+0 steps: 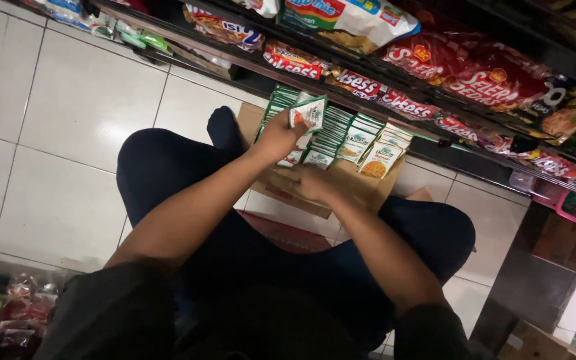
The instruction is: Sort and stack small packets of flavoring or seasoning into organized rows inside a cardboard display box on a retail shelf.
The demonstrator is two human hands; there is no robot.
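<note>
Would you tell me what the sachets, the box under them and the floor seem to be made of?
Sachets: probably thin plastic or foil film, glossy, with printed green and white faces; the left hand holds a few.
Box: corrugated cardboard by the look, matt brown with folded flaps; the right hand rests on it.
Floor: glazed ceramic tile, likely, pale and slightly shiny, with dark grout lines.

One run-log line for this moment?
left hand: lifting green sachets | right hand: on cardboard box | shelf above
</note>
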